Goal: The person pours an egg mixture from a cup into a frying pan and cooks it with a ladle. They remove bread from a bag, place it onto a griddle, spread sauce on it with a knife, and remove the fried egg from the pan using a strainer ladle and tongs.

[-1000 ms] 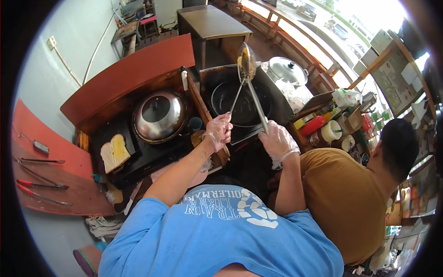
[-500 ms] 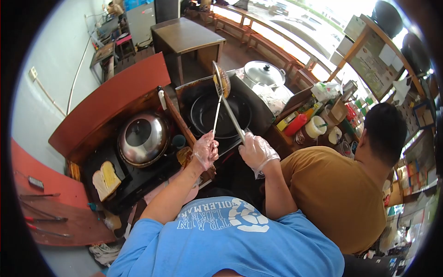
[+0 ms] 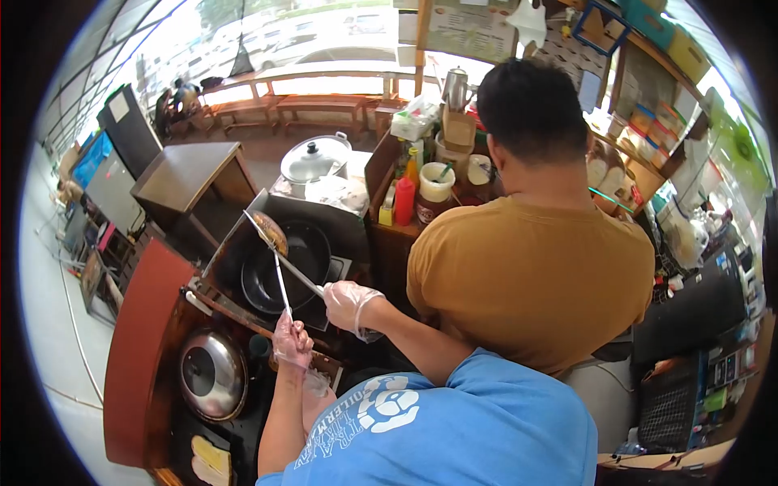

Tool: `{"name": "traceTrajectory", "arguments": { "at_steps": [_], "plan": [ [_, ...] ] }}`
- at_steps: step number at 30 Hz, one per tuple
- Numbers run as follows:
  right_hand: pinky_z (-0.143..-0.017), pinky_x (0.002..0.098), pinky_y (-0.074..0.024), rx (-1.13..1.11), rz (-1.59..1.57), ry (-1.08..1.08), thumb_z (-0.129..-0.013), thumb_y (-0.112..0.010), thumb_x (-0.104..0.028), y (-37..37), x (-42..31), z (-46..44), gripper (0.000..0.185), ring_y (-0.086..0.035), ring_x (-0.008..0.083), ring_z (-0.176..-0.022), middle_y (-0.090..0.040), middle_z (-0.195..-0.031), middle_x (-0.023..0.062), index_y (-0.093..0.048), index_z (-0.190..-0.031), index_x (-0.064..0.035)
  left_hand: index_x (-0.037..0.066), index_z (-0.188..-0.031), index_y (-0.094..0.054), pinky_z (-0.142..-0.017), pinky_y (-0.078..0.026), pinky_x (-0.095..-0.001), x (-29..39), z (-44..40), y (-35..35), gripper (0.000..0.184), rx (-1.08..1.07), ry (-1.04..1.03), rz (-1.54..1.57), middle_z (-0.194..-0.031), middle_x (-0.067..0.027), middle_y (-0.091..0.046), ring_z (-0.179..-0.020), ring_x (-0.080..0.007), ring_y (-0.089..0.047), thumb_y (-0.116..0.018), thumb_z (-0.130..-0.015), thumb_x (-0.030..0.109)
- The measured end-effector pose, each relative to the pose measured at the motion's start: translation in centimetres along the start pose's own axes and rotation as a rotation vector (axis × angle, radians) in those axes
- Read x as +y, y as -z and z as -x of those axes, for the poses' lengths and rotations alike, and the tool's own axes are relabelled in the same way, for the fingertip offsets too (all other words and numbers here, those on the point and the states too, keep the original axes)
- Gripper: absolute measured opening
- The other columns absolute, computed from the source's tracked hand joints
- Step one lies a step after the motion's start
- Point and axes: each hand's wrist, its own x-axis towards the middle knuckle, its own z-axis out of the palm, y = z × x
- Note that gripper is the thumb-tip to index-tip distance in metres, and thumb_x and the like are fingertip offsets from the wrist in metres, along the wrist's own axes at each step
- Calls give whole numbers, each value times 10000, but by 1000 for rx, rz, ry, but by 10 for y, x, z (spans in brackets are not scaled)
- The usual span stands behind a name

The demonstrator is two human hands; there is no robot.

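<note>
Clear plastic gloves cover both hands. My left hand is closed around a slim metal utensil that points up and away. In my right hand is a long-handled metal utensil, its head seen edge-on. Where the two utensils meet, a browned, rounded piece of food is held up over the left rim of a black wok. I cannot tell exactly what food it is. The wok stands on a burner beyond my hands.
A lidded pan and bread slices with a yellow topping sit at lower left. A co-worker in a brown shirt stands close on my right. Sauce bottles and a lidded pot are beyond the wok.
The view has swung right, so the wok and hands appear further left and the co-worker nearer the middle. Both hands keep their utensils, with the food still held up beside the wok.
</note>
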Motion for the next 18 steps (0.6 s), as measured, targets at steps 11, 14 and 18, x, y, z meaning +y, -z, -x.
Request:
{"name": "traceTrajectory", "arguments": {
  "at_steps": [11, 14, 18],
  "plan": [
    [-717, 460, -563, -133, -648, -382, -856, -582, -224, -30, 4, 8, 279, -696, 387, -805, -690, -834, 241, -686, -870, 34, 188, -936, -508, -308, -268, -244, 2, 0, -2, 195, 40, 91, -39, -656, 12, -520, -350, -91, -381, -494, -1033, 356],
    [-679, 444, -565, -138, -779, -470, -856, -609, -248, -28, 8, 11, 285, -713, 350, -767, -703, -797, 220, -693, -875, 24, 187, -1017, -546, -324, -280, -257, 17, 2, 1, 138, 72, 112, -116, -648, 8, -516, -365, -99, -392, -553, -1005, 325],
    [-640, 425, -567, -320, -1138, -680, -852, -653, -281, -17, 16, 10, 281, -724, 303, -730, -712, -775, 194, -710, -894, -9, 188, -1103, -555, -324, -273, -254, 31, -4, 11, 173, 141, 121, -244, -643, 6, -504, -355, -94, -369, -569, -995, 323]
  ]
}}
